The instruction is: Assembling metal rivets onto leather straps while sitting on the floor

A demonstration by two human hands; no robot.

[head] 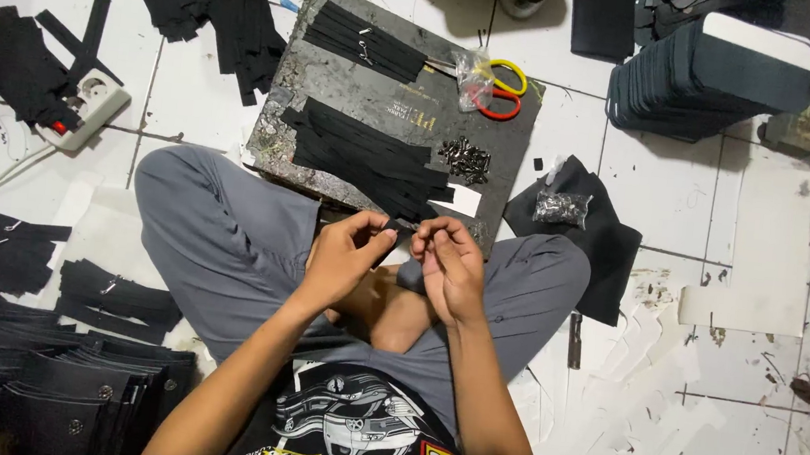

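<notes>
The person sits cross-legged on the white tiled floor [191, 88], in grey trousers [226, 240], and both hands meet above the lap. The left hand [343, 256] and the right hand [451, 267] are each pinched narrow on the ends of one short black fabric strip [398, 226], which spans the small gap between the fingertips; thumbs and forefingers press it from either side. The strip hangs just over the near edge of a dark grey flat work board [340, 83] that lies on the floor in front of the knees.

On that board rests a loose heap of long black strips [367, 160], a second neat bundle of black strips [364, 41] farther away, a small pile of shiny metal fittings [468, 157] and a white paper slip [462, 199]. At the board's far right corner lie scissors with yellow and red handles [500, 90], touching a small clear plastic bag [469, 77].

Right of the board, a clear bag of metal parts [561, 207] sits on a sheet of black cloth [601, 246]. Beyond it stands a stack of dark blue flat pieces [706, 78]. To the left, more black strips [19, 67] lie partly over a white power strip [90, 108], and rows of black finished pieces [43, 391] fill the near left corner.
</notes>
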